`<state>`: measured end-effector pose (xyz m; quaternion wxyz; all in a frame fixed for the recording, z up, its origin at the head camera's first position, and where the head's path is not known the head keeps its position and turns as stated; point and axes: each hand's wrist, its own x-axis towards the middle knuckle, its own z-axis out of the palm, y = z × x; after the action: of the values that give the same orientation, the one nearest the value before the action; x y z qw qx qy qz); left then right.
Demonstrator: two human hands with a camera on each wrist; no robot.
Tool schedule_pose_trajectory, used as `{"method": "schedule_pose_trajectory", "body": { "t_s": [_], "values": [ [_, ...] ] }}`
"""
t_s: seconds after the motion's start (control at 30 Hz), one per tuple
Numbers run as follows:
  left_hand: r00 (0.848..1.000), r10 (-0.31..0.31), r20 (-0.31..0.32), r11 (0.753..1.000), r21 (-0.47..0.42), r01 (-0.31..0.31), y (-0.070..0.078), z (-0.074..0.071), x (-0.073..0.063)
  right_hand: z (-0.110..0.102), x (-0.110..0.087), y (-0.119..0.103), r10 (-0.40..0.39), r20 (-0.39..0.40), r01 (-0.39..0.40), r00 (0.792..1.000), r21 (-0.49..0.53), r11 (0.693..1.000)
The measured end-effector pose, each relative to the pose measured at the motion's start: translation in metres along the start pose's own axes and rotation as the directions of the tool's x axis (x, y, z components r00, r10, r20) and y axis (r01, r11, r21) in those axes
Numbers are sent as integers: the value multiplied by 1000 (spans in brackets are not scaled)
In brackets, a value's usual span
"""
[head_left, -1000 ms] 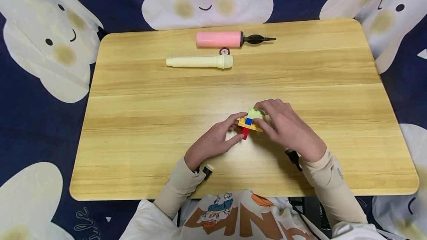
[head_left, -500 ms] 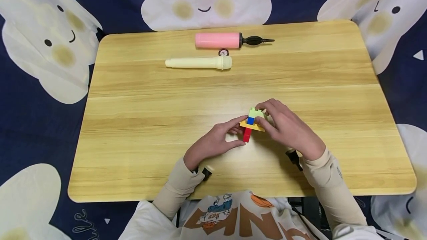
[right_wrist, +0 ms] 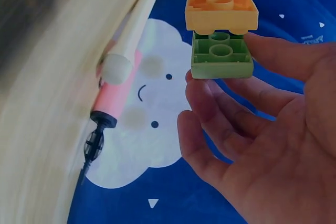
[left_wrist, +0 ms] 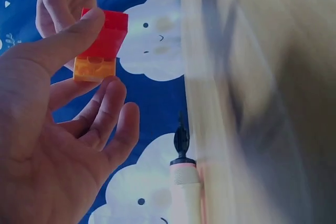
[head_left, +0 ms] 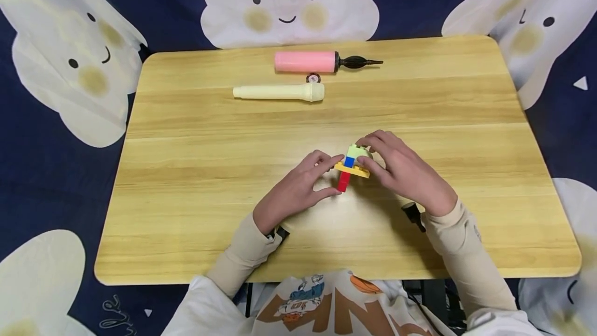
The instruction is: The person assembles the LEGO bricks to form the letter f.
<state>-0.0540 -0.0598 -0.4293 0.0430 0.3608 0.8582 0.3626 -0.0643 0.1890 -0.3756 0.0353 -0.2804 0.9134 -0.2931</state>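
Observation:
Both hands hold a small joined stack of toy building bricks above the table. A red brick [head_left: 343, 182] forms its lower part, with a yellow brick [head_left: 353, 170] across it. Above that sit a blue brick [head_left: 349, 162] and a light green brick [head_left: 358, 151]. My left hand [head_left: 296, 185] pinches the stack: its thumb lies on the red brick [left_wrist: 108, 35], and a fingertip meets the orange-yellow brick [left_wrist: 95, 69]. My right hand [head_left: 404, 170] grips the light green brick [right_wrist: 221, 59] between thumb and fingers, its hollow underside showing in the right wrist view.
A pink hand pump [head_left: 305, 61] with a black nozzle lies at the back of the wooden table [head_left: 186, 170]. In front of it are a small round dark-rimmed disc [head_left: 313, 78] and a cream toy microphone [head_left: 275, 92]. A cloud-patterned dark blue cloth [head_left: 177, 9] surrounds the table.
The brick stack and both hands have shifted slightly away from the body. My left hand's fingers have moved a little around the stack. The head view has tilted slightly.

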Motion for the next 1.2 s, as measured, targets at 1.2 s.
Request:
{"method": "schedule_pose_trajectory", "body": {
  "t_s": [1.2],
  "values": [
    [1000,21,-23,993,116,-18,-23,-36,41,-10,63,7,-83,-57,81,995,-42,996]
  ]
}}
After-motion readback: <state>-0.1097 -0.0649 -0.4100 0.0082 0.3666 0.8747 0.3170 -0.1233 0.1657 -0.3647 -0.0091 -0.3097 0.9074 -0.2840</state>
